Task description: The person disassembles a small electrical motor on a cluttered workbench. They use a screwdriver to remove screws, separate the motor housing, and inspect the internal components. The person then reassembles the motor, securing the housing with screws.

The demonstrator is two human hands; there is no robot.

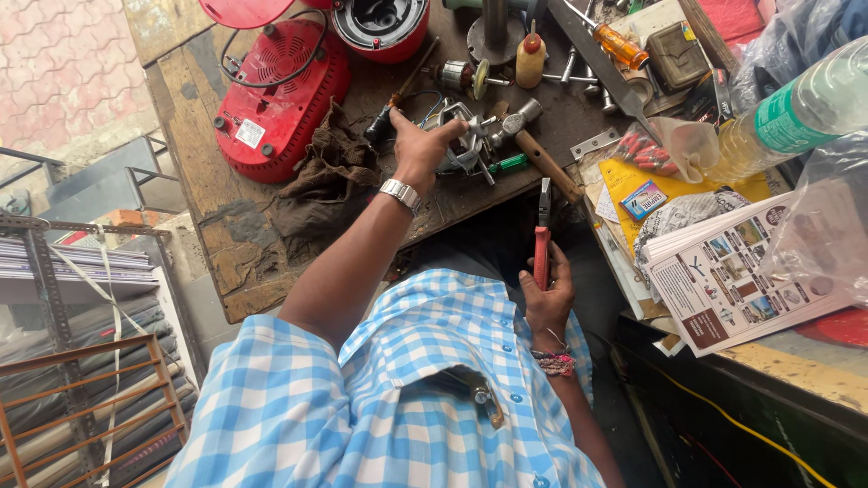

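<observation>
The bench [237, 262] is old brown wood, scratched and dirty, w/ lots of stuff on it. Past its far-left corner is a red tiled floor [63, 72]. On the left side, lower down, are metal racks [81, 361] w/ long strips and flat sheets stacked in them. On the right is a 2nd surface w/ a pile of printed papers [732, 271], a yellow sheet, clear plastic bags and a big clear bottle [796, 113] lying tilted.

On the bench: a round red machine base [276, 95] turned upside down w/ a black cord, a red bowl-shaped part [380, 27] beside it, a dark rag [330, 172], a hammer [533, 145] w/ a wood handle, a small glue-type bottle [530, 59] standing up, plus screwdrivers and metal bits.

The left hand [425, 149] is stretched out over the bench, w/ a silver watch [400, 192] on the wrist. Its fingers curl around a shiny metal part [466, 145], gripping it. The part is grey and silver, w/ bent arms and wires near it. It sits on the bench just beside the hammer head, mid bench.

The right hand [548, 294] is close to the body, below the bench edge. It is closed around red-handled pliers [542, 230], tips pointing up, dark jaws nearly together.

The person wears a blue and white check shirt.
</observation>
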